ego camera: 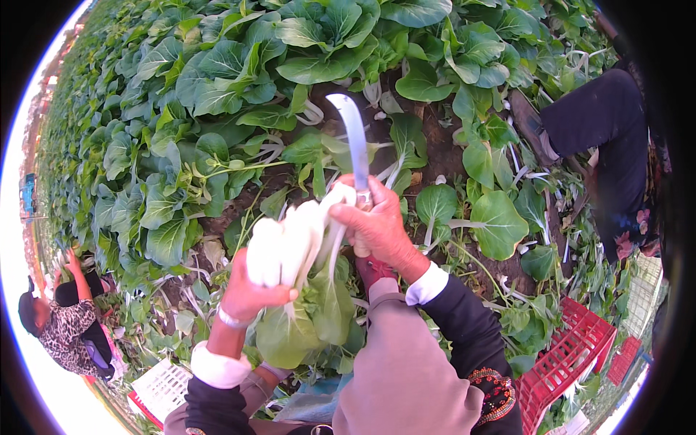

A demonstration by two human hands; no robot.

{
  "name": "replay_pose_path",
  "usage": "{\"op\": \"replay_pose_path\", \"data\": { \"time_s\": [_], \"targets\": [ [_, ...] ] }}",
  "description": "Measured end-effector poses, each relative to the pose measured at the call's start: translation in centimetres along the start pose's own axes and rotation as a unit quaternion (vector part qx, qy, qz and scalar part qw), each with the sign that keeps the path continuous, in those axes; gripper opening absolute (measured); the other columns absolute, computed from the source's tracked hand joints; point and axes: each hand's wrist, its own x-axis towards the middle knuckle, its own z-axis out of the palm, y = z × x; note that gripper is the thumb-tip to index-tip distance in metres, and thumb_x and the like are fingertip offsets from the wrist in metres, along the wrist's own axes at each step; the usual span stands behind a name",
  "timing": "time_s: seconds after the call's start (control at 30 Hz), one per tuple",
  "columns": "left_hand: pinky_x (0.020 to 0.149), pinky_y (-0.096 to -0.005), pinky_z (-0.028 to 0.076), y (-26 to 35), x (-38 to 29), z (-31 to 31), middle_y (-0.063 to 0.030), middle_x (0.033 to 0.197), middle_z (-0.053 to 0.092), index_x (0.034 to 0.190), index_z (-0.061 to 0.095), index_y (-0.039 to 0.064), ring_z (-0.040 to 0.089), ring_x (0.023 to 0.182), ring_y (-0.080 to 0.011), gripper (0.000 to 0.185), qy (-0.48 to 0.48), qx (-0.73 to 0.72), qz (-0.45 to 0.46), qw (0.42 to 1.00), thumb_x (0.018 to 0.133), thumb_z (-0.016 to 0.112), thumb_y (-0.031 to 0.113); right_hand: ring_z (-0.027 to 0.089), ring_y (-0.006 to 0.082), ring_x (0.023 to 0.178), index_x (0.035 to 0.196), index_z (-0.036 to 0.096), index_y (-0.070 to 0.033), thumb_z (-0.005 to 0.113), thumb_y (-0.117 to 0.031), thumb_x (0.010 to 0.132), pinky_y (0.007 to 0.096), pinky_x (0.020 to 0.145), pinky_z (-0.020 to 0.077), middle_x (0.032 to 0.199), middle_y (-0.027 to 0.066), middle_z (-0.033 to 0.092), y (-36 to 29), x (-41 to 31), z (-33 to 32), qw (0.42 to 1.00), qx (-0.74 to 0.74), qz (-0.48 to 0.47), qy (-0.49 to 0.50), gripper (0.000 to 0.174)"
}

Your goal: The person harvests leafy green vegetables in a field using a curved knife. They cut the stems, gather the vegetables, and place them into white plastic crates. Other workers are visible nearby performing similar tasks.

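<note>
My left hand is closed around a bunch of leafy greens with thick white stalks, just in front of my body. The stalk bases point up and away from me, and the green leaves hang towards my lap. In my right hand is a knife with a curved steel blade, its tip pointing away from me. The fingers of this hand wrap the handle, and its thumb lies against an outer stalk of the bunch. Some of the handle is hidden by the hand.
Dense leafy greens grow ahead and to the left. Cut leaves lie on the soil around me. A red plastic crate stands at right, a white crate at lower left. One person crouches at far left; another person's dark-trousered leg is at right.
</note>
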Motion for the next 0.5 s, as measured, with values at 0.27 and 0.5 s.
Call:
{"op": "replay_pose_path", "data": {
  "time_s": [0.27,0.5],
  "targets": [
    [0.096,-0.0379,0.041,-3.2,3.4,-0.6,-0.0133,0.122,0.053,0.131,0.038,-0.001,0.053,0.11,-0.0287,0.088,-0.034,-0.185,-0.02,0.982,0.052,0.073,0.009,0.045,0.0046,0.044,0.107,0.049,-0.001,0.066,-0.022,0.083,0.0194,0.035,0.0357,0.075,0.0026,0.055,-2.0,1.3,1.2,0.994,0.071,0.068,-0.036,0.036],
    [0.079,-0.0379,0.054,2.5,5.8,-1.0,-0.0274,0.122,0.048,0.132,0.032,-0.009,0.062,0.093,-0.0329,0.089,-0.121,-0.269,0.006,0.956,0.06,0.071,0.025,0.044,0.0103,0.039,0.1,0.045,-0.003,0.04,-0.029,0.094,0.024,0.033,0.0381,0.071,0.0095,0.055,0.8,6.0,-5.9,0.985,-0.034,0.039,0.165,0.028]
  ]
}}
